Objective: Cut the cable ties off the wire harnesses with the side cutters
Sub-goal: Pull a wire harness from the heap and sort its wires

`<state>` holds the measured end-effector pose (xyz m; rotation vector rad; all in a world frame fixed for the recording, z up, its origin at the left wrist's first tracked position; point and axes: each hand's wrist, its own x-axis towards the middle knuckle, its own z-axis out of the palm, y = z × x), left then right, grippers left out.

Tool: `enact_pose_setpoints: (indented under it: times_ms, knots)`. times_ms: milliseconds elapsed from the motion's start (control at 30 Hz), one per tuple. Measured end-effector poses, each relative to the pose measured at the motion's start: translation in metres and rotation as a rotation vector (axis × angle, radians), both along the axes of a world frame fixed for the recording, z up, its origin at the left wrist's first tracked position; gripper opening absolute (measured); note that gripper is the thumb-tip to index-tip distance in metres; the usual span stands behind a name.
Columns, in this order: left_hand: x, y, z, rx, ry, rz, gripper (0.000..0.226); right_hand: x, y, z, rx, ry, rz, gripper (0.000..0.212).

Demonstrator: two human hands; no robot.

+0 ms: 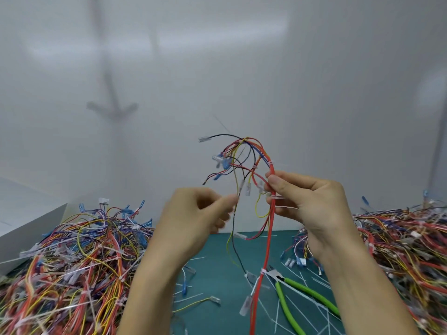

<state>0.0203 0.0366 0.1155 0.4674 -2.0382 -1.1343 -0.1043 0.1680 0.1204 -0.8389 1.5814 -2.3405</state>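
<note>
One pair of green-handled side cutters (307,292) lies on the teal table (217,274), between two heaps of coloured wire harnesses (72,262). Above it, the right hand (307,201) has its grip clamped on one red-bundled wire harness (271,228) bearing four white cable ties (274,197). The left hand (193,218) pinches one of its thin strands.

Teal cutting mat (217,274) in the foreground; plain white wall (314,81) behind; at far left, possibly a white box (29,221), partly seen.

Plain white wall (314,68) across twelve o'clock, soft glare (157,42) at eleven, faint shadow (112,110) at ten; white ledge (24,213) at nine; teal worktop (217,274) at six.
</note>
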Motion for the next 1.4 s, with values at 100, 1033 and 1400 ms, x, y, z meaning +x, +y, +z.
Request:
enact_pose_setpoints:
  times_ms: [100, 1033, 1400]
  knots:
    - [-0.005, 0.009, -0.004, -0.054, -0.266, -0.22, 0.029, -0.001, 0.001, 0.0, -0.063, -0.057, -0.007, 0.006]
    - [-0.012, -0.004, -0.021, 0.01, -0.496, -0.414, 0.016, -0.01, 0.008, 0.003, -0.407, -0.292, -0.113, 0.008]
    - [-0.015, -0.016, -0.038, -0.089, -0.762, -0.221, 0.026, -0.009, 0.005, 0.003, -0.414, -0.28, -0.088, 0.007]
